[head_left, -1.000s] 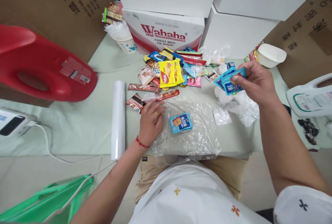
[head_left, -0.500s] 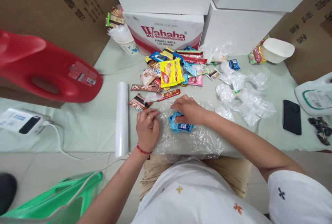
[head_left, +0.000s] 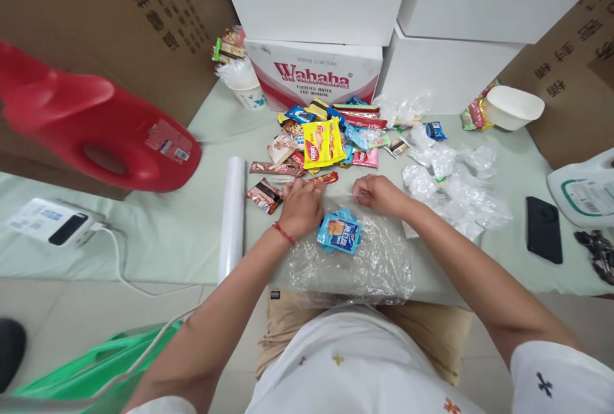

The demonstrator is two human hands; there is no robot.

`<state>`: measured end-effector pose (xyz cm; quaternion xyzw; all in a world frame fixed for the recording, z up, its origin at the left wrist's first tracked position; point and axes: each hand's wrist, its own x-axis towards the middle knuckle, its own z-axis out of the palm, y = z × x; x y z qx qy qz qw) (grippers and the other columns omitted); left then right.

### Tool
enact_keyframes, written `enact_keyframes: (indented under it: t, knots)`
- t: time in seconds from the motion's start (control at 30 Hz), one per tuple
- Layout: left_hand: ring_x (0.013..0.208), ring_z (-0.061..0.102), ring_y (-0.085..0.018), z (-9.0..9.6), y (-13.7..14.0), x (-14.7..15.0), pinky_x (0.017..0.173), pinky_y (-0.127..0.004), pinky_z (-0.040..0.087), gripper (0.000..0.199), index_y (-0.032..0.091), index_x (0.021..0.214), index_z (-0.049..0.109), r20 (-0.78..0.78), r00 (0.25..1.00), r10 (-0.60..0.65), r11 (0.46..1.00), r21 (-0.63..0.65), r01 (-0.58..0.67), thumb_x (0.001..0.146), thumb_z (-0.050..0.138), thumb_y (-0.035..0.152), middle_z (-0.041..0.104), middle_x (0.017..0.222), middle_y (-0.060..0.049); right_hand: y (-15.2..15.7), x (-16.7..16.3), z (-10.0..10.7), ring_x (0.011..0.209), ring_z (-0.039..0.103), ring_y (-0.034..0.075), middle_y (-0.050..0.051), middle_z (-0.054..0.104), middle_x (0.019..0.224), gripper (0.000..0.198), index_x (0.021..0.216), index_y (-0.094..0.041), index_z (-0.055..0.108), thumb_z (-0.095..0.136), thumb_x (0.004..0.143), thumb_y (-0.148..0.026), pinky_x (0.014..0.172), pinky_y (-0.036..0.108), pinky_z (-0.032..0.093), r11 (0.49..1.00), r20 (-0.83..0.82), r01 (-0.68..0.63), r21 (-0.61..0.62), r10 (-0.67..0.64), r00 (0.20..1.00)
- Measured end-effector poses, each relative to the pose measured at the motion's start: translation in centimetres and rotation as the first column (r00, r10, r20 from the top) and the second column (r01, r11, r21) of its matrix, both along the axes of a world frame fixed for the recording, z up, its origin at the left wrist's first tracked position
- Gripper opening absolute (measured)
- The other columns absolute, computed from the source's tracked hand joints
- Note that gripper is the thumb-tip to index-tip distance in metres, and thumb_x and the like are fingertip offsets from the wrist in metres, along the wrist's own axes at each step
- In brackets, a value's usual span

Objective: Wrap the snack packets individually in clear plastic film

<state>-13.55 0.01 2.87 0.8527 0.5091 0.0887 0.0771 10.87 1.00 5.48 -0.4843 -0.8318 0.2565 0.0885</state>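
A sheet of clear plastic film point(head_left: 378, 260) is spread at the front of the table, its near edge hanging over. Light-blue snack packets point(head_left: 339, 232) lie stacked on it, untouched by either hand. My left hand point(head_left: 302, 208) is at the film's far left corner, left of the packets, with fingers bent over the film edge; its fingertips are partly hidden. My right hand point(head_left: 381, 195) pinches the far edge on the other side, its fingers curled together. Just beyond my left hand lie a red stick packet point(head_left: 326, 178) and a brown snack packet point(head_left: 265, 196).
A heap of wrapped snacks point(head_left: 323, 143) sits before the Wahaha carton point(head_left: 316, 75). Crumpled clear plastic bags point(head_left: 455, 183) lie right, near a black phone point(head_left: 543, 228). A white film roll point(head_left: 233, 219) and red jug point(head_left: 110, 126) stand left.
My right hand has left the blue packets and moved to the film's far right edge. My left hand has shifted forward and right. The view has tilted slightly.
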Motion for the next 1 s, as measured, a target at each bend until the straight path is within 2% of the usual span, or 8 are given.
enact_keyframes:
  t: [0.1, 0.17, 0.27, 0.37, 0.53, 0.73, 0.83, 1.0]
  knots:
    - [0.109, 0.054, -0.036, 0.9, -0.8, -0.6, 0.093, -0.056, 0.037, 0.021, 0.021, 0.087, 0.077, 0.046, 0.999, -0.028, 0.996, 0.085, 0.024, 0.086, 0.057, 0.018, 0.068, 0.095, -0.012, -1.8, 0.7, 1.4, 0.08, 0.054, 0.016, 0.004, 0.061, 0.088, 0.013, 0.095, -0.017, 0.068, 0.055, 0.095, -0.016, 0.072, 0.025, 0.036, 0.986, -0.071, -0.118, 0.119, 0.127, 0.989]
    - [0.121, 0.051, -0.037, 1.5, -1.9, -1.2, 0.101, -0.059, 0.035, 0.018, 0.021, 0.082, 0.075, 0.111, 0.992, -0.068, 0.981, 0.189, 0.046, 0.086, 0.058, 0.018, 0.067, 0.104, -0.012, -3.3, 0.8, 1.9, 0.083, 0.053, 0.018, 0.005, 0.058, 0.089, 0.022, 0.097, -0.018, 0.069, 0.047, 0.099, -0.015, 0.07, 0.027, 0.034, 0.955, 0.001, -0.212, 0.208, 0.217, 0.976]
    - [0.127, 0.051, -0.033, 1.5, -3.7, -2.1, 0.106, -0.054, 0.036, 0.018, 0.021, 0.09, 0.072, 0.169, 0.96, -0.221, 0.949, 0.265, 0.172, 0.088, 0.056, 0.015, 0.066, 0.117, -0.011, -5.6, 0.8, 1.6, 0.085, 0.049, 0.02, 0.006, 0.056, 0.09, 0.033, 0.106, -0.02, 0.071, 0.039, 0.104, -0.013, 0.069, 0.029, 0.032, 0.899, 0.147, -0.321, 0.297, 0.289, 0.946]
    - [0.101, 0.06, -0.024, 0.5, -5.6, -3.3, 0.09, -0.044, 0.043, 0.023, 0.02, 0.099, 0.069, 0.159, 0.917, -0.365, 0.923, 0.187, 0.335, 0.093, 0.048, 0.012, 0.068, 0.105, -0.01, -7.2, 0.9, 0.2, 0.084, 0.047, 0.021, 0.006, 0.056, 0.09, 0.033, 0.113, -0.02, 0.071, 0.039, 0.105, -0.012, 0.071, 0.03, 0.034, 0.858, 0.199, -0.385, 0.339, 0.334, 0.921]
    - [0.099, 0.059, -0.028, -1.3, -8.7, -4.7, 0.088, -0.047, 0.041, 0.036, 0.019, 0.126, 0.061, 0.207, 0.857, -0.471, 0.882, 0.084, 0.465, 0.092, 0.049, 0.026, 0.066, 0.104, -0.011, -9.3, 1.8, -2.0, 0.092, 0.051, 0.023, 0.009, 0.061, 0.096, 0.035, 0.126, -0.019, 0.067, 0.046, 0.101, -0.008, 0.081, 0.034, 0.044, 0.861, 0.163, -0.401, 0.313, 0.367, 0.916]
    - [0.099, 0.058, -0.028, -1.7, -10.0, -4.0, 0.088, -0.047, 0.037, 0.042, 0.022, 0.126, 0.063, 0.106, 0.911, -0.399, 0.909, 0.174, 0.378, 0.098, 0.056, 0.053, 0.066, 0.103, -0.01, -15.0, 2.1, -1.7, 0.11, 0.056, 0.027, 0.017, 0.062, 0.124, 0.031, 0.123, -0.016, 0.067, 0.053, 0.096, -0.011, 0.093, 0.043, 0.049, 0.928, -0.105, -0.098, 0.359, 0.145, 0.984]
    - [0.096, 0.057, -0.027, -1.8, -9.8, -3.5, 0.083, -0.044, 0.038, 0.038, 0.022, 0.121, 0.066, 0.093, 0.916, -0.39, 0.912, 0.181, 0.369, 0.1, 0.056, 0.052, 0.067, 0.099, -0.009, -17.9, 0.0, -1.8, 0.09, 0.062, 0.023, 0.009, 0.067, 0.098, 0.021, 0.103, -0.02, 0.071, 0.051, 0.103, -0.026, 0.079, 0.035, 0.05, 0.967, -0.134, 0.136, 0.216, -0.109, 0.985]
    - [0.088, 0.057, -0.023, -2.4, -9.4, -3.4, 0.079, -0.04, 0.043, 0.024, 0.021, 0.11, 0.069, 0.238, 0.906, -0.349, 0.937, 0.106, 0.333, 0.104, 0.051, 0.035, 0.068, 0.092, -0.008, -18.1, -3.8, -2.8, 0.082, 0.066, 0.021, 0.007, 0.067, 0.098, 0.021, 0.108, -0.021, 0.07, 0.058, 0.1, -0.037, 0.072, 0.031, 0.049, 0.906, -0.01, 0.413, -0.095, -0.416, 0.909]
